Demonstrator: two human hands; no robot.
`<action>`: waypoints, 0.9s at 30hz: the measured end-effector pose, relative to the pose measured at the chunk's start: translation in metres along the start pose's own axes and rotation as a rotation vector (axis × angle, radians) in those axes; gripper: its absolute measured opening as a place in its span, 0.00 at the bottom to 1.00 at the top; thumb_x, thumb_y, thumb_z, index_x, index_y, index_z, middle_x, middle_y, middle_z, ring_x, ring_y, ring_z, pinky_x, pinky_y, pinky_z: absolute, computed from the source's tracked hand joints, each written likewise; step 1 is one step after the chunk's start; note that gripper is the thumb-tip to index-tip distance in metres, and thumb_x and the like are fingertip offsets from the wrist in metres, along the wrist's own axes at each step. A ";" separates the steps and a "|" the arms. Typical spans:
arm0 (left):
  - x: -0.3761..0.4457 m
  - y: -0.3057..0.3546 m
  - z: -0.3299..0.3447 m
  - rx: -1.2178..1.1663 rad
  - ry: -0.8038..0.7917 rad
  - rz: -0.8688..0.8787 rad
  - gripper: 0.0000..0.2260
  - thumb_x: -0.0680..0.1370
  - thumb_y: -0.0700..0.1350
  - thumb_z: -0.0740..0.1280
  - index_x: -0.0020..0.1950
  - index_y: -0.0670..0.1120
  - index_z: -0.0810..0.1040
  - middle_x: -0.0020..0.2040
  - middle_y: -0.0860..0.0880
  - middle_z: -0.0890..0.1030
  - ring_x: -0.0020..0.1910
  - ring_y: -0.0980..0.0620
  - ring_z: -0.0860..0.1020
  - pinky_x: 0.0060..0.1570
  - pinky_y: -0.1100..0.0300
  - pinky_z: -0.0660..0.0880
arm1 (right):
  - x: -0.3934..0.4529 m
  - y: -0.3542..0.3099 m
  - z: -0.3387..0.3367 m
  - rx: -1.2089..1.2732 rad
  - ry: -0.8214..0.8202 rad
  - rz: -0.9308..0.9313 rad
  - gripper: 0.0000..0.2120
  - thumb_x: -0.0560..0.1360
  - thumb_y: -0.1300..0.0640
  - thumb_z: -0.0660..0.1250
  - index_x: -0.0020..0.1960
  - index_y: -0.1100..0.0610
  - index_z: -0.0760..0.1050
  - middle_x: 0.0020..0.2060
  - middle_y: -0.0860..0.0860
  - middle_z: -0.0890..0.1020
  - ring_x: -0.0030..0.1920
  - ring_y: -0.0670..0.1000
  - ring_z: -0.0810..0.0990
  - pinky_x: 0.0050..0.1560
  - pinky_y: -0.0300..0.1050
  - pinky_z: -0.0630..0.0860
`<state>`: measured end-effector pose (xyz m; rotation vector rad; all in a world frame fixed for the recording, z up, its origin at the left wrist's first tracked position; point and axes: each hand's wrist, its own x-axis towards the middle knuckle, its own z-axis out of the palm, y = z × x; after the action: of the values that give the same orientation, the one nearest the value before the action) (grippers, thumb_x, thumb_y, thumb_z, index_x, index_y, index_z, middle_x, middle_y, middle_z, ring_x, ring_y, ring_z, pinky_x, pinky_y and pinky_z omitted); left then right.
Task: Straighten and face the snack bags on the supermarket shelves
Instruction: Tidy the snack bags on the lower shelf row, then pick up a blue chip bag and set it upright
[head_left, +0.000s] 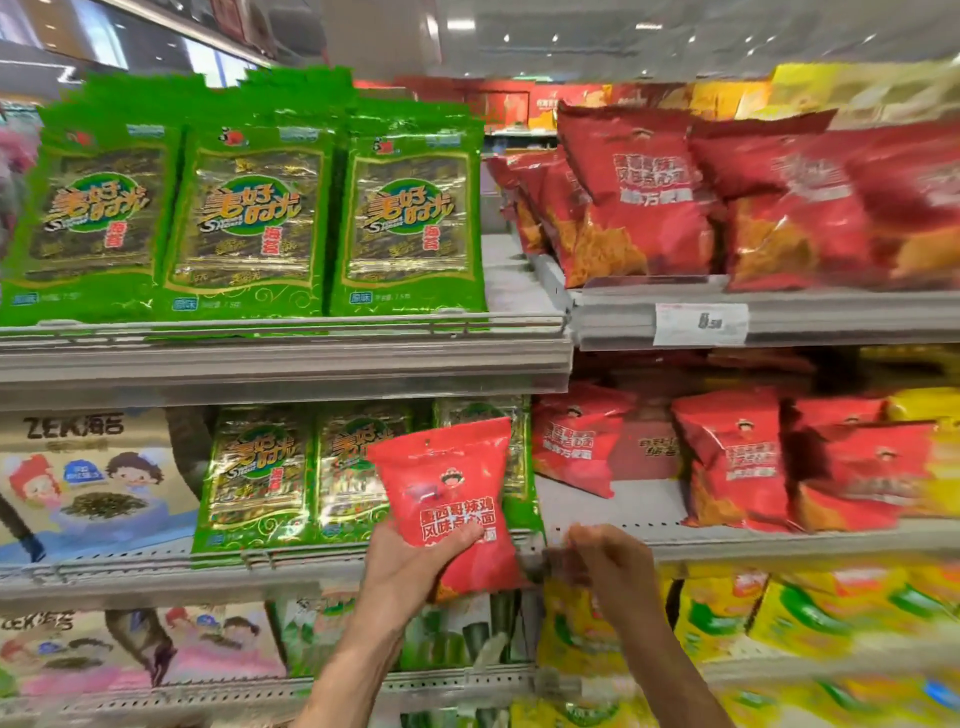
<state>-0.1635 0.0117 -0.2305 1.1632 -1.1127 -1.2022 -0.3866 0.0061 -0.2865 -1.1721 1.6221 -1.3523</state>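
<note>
My left hand (410, 561) grips a small red snack bag (449, 493) from below, thumb across its front. It is held upright in front of the green seaweed packs (260, 478) on the middle shelf. My right hand (605, 558) hovers just right of the bag at the shelf edge (779, 545), fingers curled and blurred; whether it holds anything I cannot tell. More red bags of the same kind (727, 457) stand on the middle right shelf, some leaning. Larger red bags (639, 197) fill the upper right shelf.
Green seaweed packs (249, 218) face forward in a row on the upper left shelf. A price tag (701, 323) hangs on the upper right rail. Pale cartoon seaweed bags (88, 483) sit at the left, yellow-green bags (779, 618) on the lower right.
</note>
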 end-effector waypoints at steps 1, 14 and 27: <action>0.004 0.001 0.016 0.003 -0.009 0.015 0.20 0.63 0.40 0.80 0.53 0.46 0.82 0.45 0.48 0.87 0.42 0.53 0.86 0.36 0.66 0.79 | 0.001 0.008 -0.014 0.050 0.012 0.040 0.16 0.80 0.58 0.68 0.35 0.61 0.81 0.33 0.63 0.82 0.37 0.64 0.83 0.44 0.60 0.80; 0.053 -0.011 0.176 0.084 0.009 0.025 0.25 0.63 0.41 0.83 0.58 0.45 0.80 0.50 0.48 0.87 0.48 0.49 0.85 0.50 0.49 0.83 | 0.046 0.050 -0.116 0.357 -0.026 0.385 0.19 0.79 0.50 0.69 0.45 0.68 0.81 0.38 0.64 0.86 0.35 0.58 0.86 0.35 0.46 0.79; 0.064 -0.028 0.187 0.261 -0.109 -0.122 0.21 0.67 0.44 0.81 0.57 0.46 0.80 0.48 0.49 0.86 0.43 0.55 0.85 0.38 0.66 0.80 | 0.036 0.034 -0.128 0.347 -0.125 0.391 0.20 0.81 0.49 0.66 0.52 0.68 0.79 0.45 0.62 0.87 0.49 0.61 0.86 0.57 0.58 0.82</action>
<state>-0.3487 -0.0620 -0.2415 1.3931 -1.3265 -1.2519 -0.5235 0.0163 -0.2933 -0.6774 1.3698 -1.2149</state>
